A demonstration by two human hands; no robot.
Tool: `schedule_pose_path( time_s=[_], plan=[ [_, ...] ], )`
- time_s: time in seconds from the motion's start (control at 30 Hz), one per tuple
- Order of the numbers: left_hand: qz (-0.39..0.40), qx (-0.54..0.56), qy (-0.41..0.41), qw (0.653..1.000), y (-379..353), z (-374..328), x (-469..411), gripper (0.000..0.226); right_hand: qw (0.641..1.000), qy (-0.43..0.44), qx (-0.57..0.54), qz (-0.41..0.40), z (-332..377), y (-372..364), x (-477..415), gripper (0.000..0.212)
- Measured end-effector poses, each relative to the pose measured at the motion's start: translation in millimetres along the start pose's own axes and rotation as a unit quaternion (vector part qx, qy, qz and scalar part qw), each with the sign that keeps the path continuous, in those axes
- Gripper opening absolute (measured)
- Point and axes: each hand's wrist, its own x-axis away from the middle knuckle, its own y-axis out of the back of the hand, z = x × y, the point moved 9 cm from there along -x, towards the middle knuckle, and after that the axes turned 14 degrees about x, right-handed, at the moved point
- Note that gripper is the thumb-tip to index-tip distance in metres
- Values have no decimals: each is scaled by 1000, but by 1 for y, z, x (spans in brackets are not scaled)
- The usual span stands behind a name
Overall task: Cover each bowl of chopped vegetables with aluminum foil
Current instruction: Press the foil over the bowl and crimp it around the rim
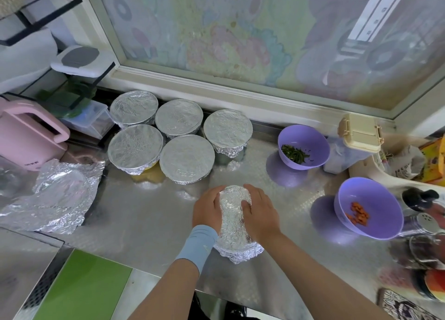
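Observation:
A foil-wrapped bowl (234,223) stands on the metal counter (144,211) in front of me. My left hand (207,209) presses the foil against its left side and my right hand (260,211) presses the right side, fingers curled over the rim. Several bowls under foil (186,158) are grouped behind, near the window ledge. Two purple bowls are uncovered: one with chopped green vegetable (303,146) at the back right, one with chopped orange pieces (368,207) at the right. Loose crumpled foil sheets (55,194) lie at the left.
A pink appliance (26,136) and clear storage boxes (89,119) stand at the left. A green board (84,288) lies at the front left. A beige lidded box (360,133), bags, shakers and jars (423,221) crowd the right edge.

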Motion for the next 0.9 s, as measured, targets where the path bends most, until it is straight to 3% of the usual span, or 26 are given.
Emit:
schedule_pose_path(
  time_s=[0.13, 0.23, 0.4, 0.47, 0.6, 0.9],
  plan=[
    [-34, 52, 78, 995, 8, 12, 6, 32, 999, 36, -10, 14, -1, -2, -4, 47],
    [-4, 41, 97, 994, 12, 12, 6, 34, 998, 46, -26, -40, -3, 5, -3, 47],
    [94, 11, 16, 995, 0, -8, -4, 42, 982, -81, -51, -160, -19, 18, 37, 43],
    [119, 10, 14, 993, -11, -8, -4, 37, 976, -128, -110, -138, -20, 5, 53, 46],
    [82, 30, 46, 995, -11, 2, 1, 35, 965, -155, -187, -101, -21, -11, 55, 54],
    [41, 125, 120, 984, 6, 25, 22, 35, 973, -70, -219, -26, -29, 1, 29, 49]
  ],
)
